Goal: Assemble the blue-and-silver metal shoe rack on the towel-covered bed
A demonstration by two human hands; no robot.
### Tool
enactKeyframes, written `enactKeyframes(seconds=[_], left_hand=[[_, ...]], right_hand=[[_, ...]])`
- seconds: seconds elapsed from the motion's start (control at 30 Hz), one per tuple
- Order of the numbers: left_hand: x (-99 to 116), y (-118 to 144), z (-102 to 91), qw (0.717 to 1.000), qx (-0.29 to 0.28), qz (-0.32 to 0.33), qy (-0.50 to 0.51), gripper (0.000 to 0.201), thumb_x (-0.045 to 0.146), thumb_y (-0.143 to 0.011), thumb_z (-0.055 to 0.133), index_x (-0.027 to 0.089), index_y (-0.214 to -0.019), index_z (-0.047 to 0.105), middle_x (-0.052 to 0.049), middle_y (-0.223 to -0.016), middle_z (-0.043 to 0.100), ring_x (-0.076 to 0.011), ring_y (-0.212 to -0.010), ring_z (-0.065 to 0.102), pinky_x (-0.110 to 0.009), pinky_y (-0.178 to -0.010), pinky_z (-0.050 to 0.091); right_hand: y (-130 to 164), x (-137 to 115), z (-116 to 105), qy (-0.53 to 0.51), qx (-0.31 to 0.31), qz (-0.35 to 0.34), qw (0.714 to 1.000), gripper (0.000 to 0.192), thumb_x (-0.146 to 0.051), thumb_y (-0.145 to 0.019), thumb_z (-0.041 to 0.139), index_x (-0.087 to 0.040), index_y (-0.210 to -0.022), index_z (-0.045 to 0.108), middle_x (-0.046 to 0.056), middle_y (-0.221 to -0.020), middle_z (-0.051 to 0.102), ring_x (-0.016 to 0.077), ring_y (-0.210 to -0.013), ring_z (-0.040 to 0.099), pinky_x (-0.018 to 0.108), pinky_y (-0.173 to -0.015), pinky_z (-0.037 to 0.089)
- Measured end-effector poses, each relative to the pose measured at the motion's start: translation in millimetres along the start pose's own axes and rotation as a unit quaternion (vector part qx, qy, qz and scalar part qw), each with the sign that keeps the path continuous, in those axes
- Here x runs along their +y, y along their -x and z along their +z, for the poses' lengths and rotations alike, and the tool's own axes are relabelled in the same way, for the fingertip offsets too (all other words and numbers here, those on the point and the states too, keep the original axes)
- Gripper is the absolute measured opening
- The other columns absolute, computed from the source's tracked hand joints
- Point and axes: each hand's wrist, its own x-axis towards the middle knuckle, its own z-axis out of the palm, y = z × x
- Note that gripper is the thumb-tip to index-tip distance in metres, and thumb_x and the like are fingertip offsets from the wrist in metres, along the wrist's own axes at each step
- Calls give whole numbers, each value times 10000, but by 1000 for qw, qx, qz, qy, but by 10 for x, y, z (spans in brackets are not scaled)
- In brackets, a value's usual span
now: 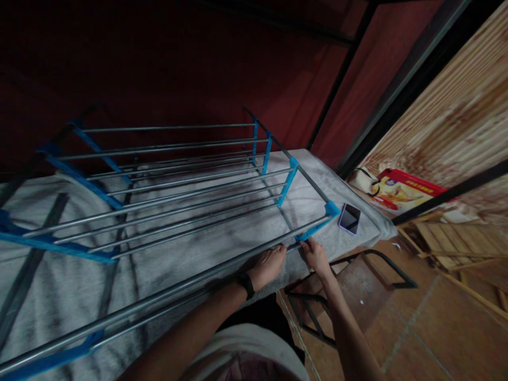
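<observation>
A rack [190, 198] of silvery metal tubes joined by blue plastic brackets lies across a grey cloth-covered surface [159, 275]. My left hand [270, 265], with a dark band on its wrist, is closed round a lower metal tube [159, 316] by the rack's near right corner. Just to its right, my right hand [315, 255] pinches the bottom end of a blue bracket [317, 228], where that tube meets it. The fingertips of both hands are partly hidden by the tubes and bracket.
A phone [350, 218] lies on the cloth right of the rack. Below the right edge stands a dark-framed stool or chair [357, 288]. Wooden slatted pieces [456, 243] and a red and yellow box [408, 190] are farther right. A dark red wall [178, 69] rises behind.
</observation>
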Motion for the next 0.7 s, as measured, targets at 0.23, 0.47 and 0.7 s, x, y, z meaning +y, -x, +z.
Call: enactKeyframes(seconds=[0.23, 0.47, 0.7], left_hand=[[-1, 28, 27, 996, 6, -44, 81, 348, 184, -983, 382, 188, -1309, 503, -110, -1228, 662, -241, -1110, 638, -380, -962, 499], [153, -438, 67, 991, -3, -35, 126, 268, 159, -953, 403, 172, -1142, 592, -110, -1203, 654, -228, -1159, 601, -363, -1030, 461], [214, -656, 167, 984, -2, -77, 161, 260, 243, -944, 470, 150, -1150, 600, -130, -1141, 679, -262, -1114, 630, -381, -984, 489]], right_hand=[[18, 19, 16, 62, 1, -25, 998, 300, -420, -954, 373, -195, -1006, 565, 75, -776, 668, 226, -712, 639, 306, -650, 406], [16, -37, -20, 65, -13, -38, 997, 285, -458, -959, 403, -206, -966, 535, 45, -696, 633, 206, -645, 623, 290, -603, 394], [-36, -5, -57, 57, -31, -51, 997, 273, -462, -959, 403, -228, -865, 509, 32, -673, 610, 185, -622, 604, 290, -602, 379]])
